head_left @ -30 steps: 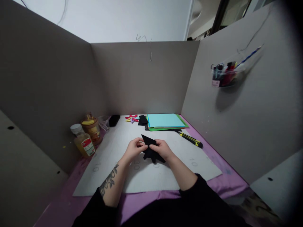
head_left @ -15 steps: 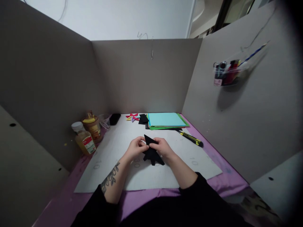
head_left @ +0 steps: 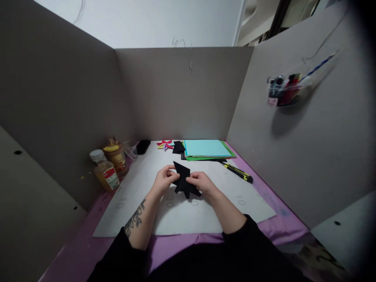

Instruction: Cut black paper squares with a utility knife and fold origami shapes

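Observation:
A folded black paper piece [head_left: 183,181] with several pointed ends is held up between both hands, just above the white sheet [head_left: 164,219]. My left hand [head_left: 165,179] pinches its left edge between thumb and fingers. On the right edge, my right hand [head_left: 201,182] grips it with the thumb in front. The paper's broad point rises to the upper left, and narrower tips point down and to the lower right.
Behind lie coloured paper pieces [head_left: 165,145], black pieces [head_left: 178,147], a paper stack [head_left: 205,149] and a phone [head_left: 143,147]. A yellow-black cutter [head_left: 238,172] lies right. A glue bottle [head_left: 105,172] and a jar [head_left: 115,154] stand left. Grey panels [head_left: 185,94] surround the table.
Both hands have spread apart a little, my left hand moving left. The black paper has shifted left and slightly up, turned, and shows a wider face.

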`<state>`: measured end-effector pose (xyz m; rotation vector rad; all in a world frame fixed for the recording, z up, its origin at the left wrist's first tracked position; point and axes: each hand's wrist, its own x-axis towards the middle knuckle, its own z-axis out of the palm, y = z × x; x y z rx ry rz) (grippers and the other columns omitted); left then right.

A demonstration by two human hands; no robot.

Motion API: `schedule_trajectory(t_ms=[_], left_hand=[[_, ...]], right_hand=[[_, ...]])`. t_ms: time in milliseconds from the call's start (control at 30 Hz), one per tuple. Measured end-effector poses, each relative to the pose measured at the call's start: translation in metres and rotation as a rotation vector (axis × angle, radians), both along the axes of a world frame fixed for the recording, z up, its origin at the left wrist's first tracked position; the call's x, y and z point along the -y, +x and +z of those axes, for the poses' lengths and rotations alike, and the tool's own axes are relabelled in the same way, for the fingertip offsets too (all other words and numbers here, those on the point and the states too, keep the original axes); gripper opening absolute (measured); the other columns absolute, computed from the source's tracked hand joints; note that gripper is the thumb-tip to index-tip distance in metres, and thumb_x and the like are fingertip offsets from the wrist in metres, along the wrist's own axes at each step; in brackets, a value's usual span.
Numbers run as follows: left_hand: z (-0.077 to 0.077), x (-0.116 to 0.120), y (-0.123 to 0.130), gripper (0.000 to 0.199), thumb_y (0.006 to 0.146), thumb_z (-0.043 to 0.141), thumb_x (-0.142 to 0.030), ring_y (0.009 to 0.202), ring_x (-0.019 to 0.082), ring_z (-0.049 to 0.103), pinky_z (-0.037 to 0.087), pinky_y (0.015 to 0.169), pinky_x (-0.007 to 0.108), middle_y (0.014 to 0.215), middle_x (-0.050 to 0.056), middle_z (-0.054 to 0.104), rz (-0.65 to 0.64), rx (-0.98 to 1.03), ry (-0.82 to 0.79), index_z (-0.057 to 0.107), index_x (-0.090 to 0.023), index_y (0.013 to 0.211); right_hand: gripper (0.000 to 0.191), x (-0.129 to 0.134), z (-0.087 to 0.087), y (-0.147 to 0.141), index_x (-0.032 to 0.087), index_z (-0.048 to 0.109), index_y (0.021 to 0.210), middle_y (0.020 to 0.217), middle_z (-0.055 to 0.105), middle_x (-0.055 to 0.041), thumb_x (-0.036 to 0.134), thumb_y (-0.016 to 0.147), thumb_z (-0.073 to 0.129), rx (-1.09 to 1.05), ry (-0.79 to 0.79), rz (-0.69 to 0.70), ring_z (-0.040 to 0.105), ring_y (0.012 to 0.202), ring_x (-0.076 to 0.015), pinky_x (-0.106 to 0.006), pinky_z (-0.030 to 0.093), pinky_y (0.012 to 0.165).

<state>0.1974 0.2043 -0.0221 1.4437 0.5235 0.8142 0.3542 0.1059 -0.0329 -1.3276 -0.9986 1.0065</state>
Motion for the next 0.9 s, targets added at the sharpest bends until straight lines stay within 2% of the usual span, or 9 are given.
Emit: schedule_trajectory(t_ms=[167, 400, 500, 633, 733, 900], left_hand=[[0.002, -0.003, -0.001, 0.039, 0.061, 0.075, -0.029, 0.047, 0.009, 0.051, 0.038, 0.052, 0.021, 0.052, -0.005, 0.056, 0.011, 0.003, -0.036, 0.058, -0.013, 0.092], [-0.002, 0.0, 0.001, 0.037, 0.062, 0.074, -0.03, 0.045, 0.008, 0.049, 0.037, 0.05, 0.02, 0.052, -0.006, 0.055, -0.04, -0.016, -0.019, 0.057, -0.014, 0.09], [-0.004, 0.003, 0.002, 0.036, 0.064, 0.073, -0.03, 0.045, 0.008, 0.05, 0.037, 0.05, 0.02, 0.054, -0.005, 0.056, -0.107, -0.047, -0.004, 0.057, -0.014, 0.091], [-0.004, 0.005, 0.002, 0.033, 0.066, 0.072, -0.03, 0.048, 0.008, 0.052, 0.038, 0.05, 0.02, 0.056, -0.003, 0.059, -0.135, -0.098, 0.024, 0.058, -0.014, 0.091], [-0.002, 0.001, -0.001, 0.031, 0.067, 0.07, -0.029, 0.051, 0.009, 0.054, 0.039, 0.049, 0.019, 0.059, -0.002, 0.06, -0.123, -0.171, 0.052, 0.06, -0.014, 0.092], [0.002, -0.007, -0.006, 0.018, 0.067, 0.066, -0.028, 0.054, 0.01, 0.056, 0.043, 0.052, 0.021, 0.061, 0.001, 0.062, -0.05, -0.272, 0.09, 0.063, -0.013, 0.078]], right_hand=[[0.03, 0.002, 0.0, 0.0, 0.016, 0.052, 0.056, 0.046, 0.042, 0.0058, 0.041, 0.064, 0.068, 0.064, 0.035, -0.003, 0.033, 0.043, -0.0063, -0.021, 0.022, 0.042], [0.032, 0.003, 0.004, 0.0, 0.014, 0.059, 0.069, 0.051, 0.049, 0.0045, 0.043, 0.06, 0.07, -0.08, -0.07, 0.031, 0.036, 0.041, -0.006, -0.02, 0.023, 0.041], [0.029, 0.001, 0.003, -0.001, 0.013, 0.059, 0.064, 0.05, 0.05, 0.0038, 0.039, 0.059, 0.07, -0.064, -0.051, -0.034, 0.038, 0.042, -0.0066, -0.02, 0.024, 0.042], [0.021, 0.0, 0.0, -0.001, 0.014, 0.057, 0.06, 0.048, 0.05, 0.0039, 0.031, 0.058, 0.069, -0.009, -0.034, -0.034, 0.04, 0.043, -0.0078, -0.021, 0.025, 0.043], [0.018, 0.0, -0.002, 0.002, 0.014, 0.057, 0.059, 0.049, 0.051, 0.0035, 0.029, 0.058, 0.068, -0.004, -0.004, -0.081, 0.041, 0.043, -0.0082, -0.022, 0.027, 0.044], [0.019, 0.001, -0.004, 0.009, 0.013, 0.058, 0.06, 0.05, 0.053, 0.0017, 0.029, 0.059, 0.068, 0.001, 0.033, -0.113, 0.044, 0.045, -0.0098, -0.023, 0.029, 0.045]])
